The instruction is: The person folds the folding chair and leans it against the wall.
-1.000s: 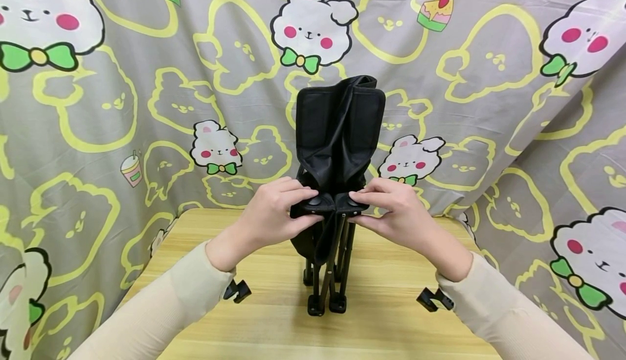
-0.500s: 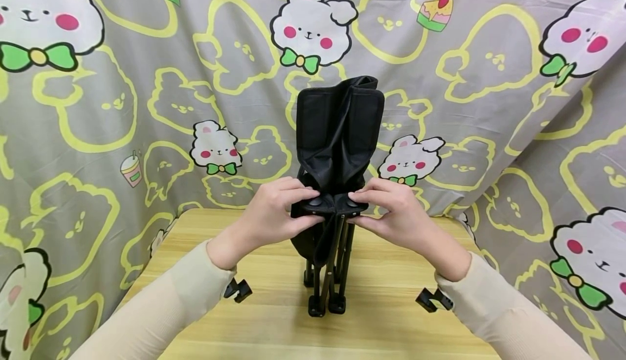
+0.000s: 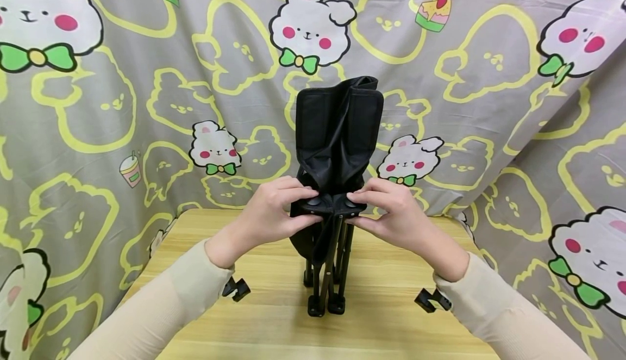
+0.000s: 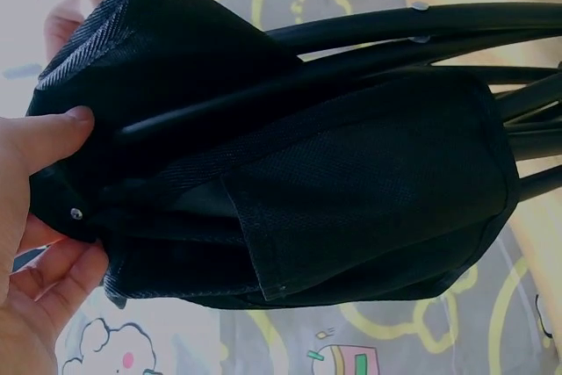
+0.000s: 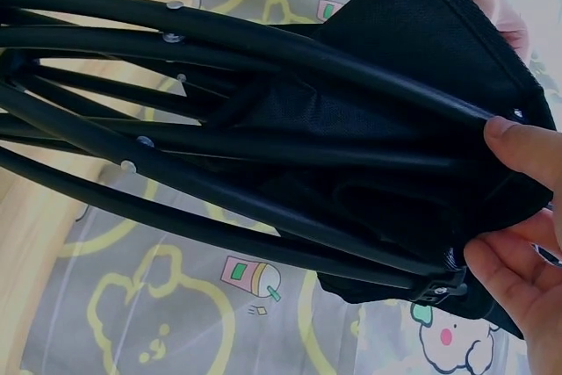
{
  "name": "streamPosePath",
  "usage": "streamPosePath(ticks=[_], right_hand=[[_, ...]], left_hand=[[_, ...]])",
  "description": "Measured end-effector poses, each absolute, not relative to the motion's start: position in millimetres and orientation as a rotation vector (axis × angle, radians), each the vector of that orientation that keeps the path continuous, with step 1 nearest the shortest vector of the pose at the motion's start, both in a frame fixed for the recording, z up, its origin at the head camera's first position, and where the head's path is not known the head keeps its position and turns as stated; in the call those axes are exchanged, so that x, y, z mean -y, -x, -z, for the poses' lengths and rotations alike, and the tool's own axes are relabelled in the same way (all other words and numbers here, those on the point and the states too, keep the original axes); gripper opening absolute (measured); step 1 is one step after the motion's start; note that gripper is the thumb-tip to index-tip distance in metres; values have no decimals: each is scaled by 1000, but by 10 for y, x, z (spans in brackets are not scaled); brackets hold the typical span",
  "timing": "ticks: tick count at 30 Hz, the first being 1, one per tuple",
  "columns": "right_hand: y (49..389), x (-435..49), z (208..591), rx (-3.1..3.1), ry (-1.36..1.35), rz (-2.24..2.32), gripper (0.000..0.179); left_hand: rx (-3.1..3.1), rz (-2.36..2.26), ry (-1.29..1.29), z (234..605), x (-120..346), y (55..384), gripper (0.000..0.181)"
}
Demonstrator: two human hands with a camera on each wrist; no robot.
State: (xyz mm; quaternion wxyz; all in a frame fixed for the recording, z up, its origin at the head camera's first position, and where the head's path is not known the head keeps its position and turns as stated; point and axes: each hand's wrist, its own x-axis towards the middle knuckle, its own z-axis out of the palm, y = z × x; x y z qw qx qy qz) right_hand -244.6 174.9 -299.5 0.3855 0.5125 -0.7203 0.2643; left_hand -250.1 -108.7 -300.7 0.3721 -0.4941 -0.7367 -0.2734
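One table (image 3: 235, 333) — two hands (image 3: 269, 208) (image 3: 398, 208) pinching one folded black chair (image 3: 332, 172).

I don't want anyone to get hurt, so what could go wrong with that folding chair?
Pinched fingers: the left hand and right hand grip the folding chair close to its dark tubes, which might nip skin if they shift.

Tipping: its feet stand bunched together on the wood-grain table, so a bump could perhaps topple it.
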Motion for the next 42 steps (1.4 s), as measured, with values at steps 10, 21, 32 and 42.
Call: streamPosePath(ticks=[10,21,32,42], right_hand=[[2399,-1732,2990,1851,-1274,-675,51],[2346,-1719,3021,1901,-1202,-724,48],[2330,-1805,3037,1943,-1170,-690,53],[2371,-1931,3064,1925,-1162,-673,57]], left_hand=[[1901,713,1255,3000,1111,2480,39],[1906,728,1242,3032,1130,2460,42],[1921,761,1265,3036,1174,2459,45],[1918,750,1224,3050,1315,2468,52]])
